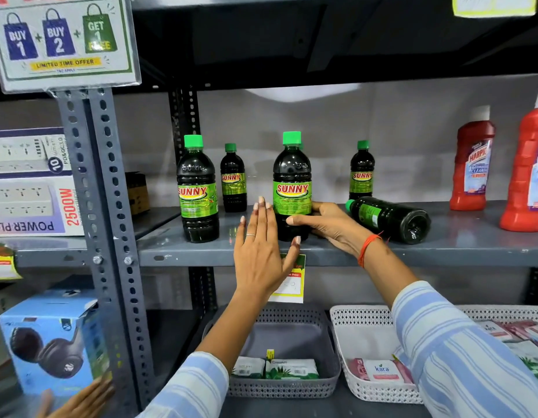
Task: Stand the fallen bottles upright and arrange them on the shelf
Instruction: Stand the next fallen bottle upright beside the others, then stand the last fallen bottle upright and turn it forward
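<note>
We find the right hand [328, 226] wrapped around the lower body of the upright front bottle [292, 188], near the front edge of the grey shelf [472, 245]. The left hand [263, 251] is flat and spread against that bottle's left side, gripping nothing.

One fallen bottle [389, 218] lies on its side just right of the right hand, green cap pointing left. We judge this the main hazard: it is round, unrestrained, and a nudge from the wrist could roll it off the near edge. The held bottle stands close to that edge too (a careless release could tip it).

Three more bottles stand upright: one front left [197, 191], two smaller-looking at the far back [233, 179] [362, 171]. Red cleaner bottles [472, 164] at far right limit room for spreading the row.
</note>
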### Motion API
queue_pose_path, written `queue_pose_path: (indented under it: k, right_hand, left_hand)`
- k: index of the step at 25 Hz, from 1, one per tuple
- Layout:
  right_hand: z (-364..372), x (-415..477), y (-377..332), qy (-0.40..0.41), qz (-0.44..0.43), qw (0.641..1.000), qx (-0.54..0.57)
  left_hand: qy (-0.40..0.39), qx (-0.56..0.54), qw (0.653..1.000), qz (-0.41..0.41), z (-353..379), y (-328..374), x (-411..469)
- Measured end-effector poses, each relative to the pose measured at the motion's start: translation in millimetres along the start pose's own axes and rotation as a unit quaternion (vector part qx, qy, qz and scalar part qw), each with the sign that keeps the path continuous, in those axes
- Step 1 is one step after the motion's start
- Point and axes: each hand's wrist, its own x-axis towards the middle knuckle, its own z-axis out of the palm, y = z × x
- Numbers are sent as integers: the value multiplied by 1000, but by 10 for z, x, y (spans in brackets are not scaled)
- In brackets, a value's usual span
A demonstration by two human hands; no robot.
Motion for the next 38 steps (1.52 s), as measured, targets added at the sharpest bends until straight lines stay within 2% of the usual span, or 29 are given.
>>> queue_pose_path:
  k: [3,4,6,7,8,10,11,12,13,15,16,18,21,23,25,28,31,36,38]
  right_hand:
    - [19,-86,-70,-14,-11,1000,9]
    - [5,-113,-91,10,-28,999,13]
    - [-86,-179,-145,127,-103,986,-44]
    - [-172,-213,-170,198,-149,962,-112]
    - [-292,-244,-185,258,-192,924,-208]
    - [-585,-321,-203,322,-205,822,-424]
    - [-738,-352,-205,321,-160,780,-513]
    - [-875,-393,-213,306,-93,755,-572]
    - [-971,-438,-228,282,-18,747,-602]
    - [-1060,-482,-256,236,91,758,-601]
    - [-1066,-469,-260,223,111,761,-599]
    - [-1068,-446,-265,227,102,757,-604]
    - [-1065,-447,-175,298,30,768,-566]
    - [-1058,-443,-90,351,-22,802,-483]
    - [-1064,-428,-13,371,-44,852,-367]
    - [-1142,-429,28,330,-28,913,-238]
    - [-1244,-455,30,266,-7,951,-157]
    - [-1276,-433,37,223,15,955,-194]
    - [-1252,-387,83,233,24,942,-239]
  left_hand:
    - [3,11,1000,-12,-68,104,5]
    - [2,14,1000,-10,-80,157,1]
    - [-1,19,1000,17,-68,286,1]
    - [-3,19,999,39,-52,372,9]
    - [-7,12,998,63,-29,474,19]
    - [-26,-26,995,97,36,688,51]
    - [-36,-44,993,102,70,787,71]
    - [-49,-55,992,101,112,874,94]
    - [-64,-60,991,97,135,952,118]
    - [-121,-50,988,85,141,1075,167]
    - [-147,-35,986,77,132,1112,183]
    - [-151,-8,986,66,102,1150,194]
    - [-143,-4,987,69,32,1154,180]
    - [-136,-12,988,72,36,1149,168]
    - [-135,-21,988,75,46,1149,171]
    - [-120,-27,990,70,52,1142,164]
    - [-124,-29,990,67,57,1146,155]
    - [-135,-30,988,76,34,1162,175]
    - [-132,-30,988,76,39,1155,159]
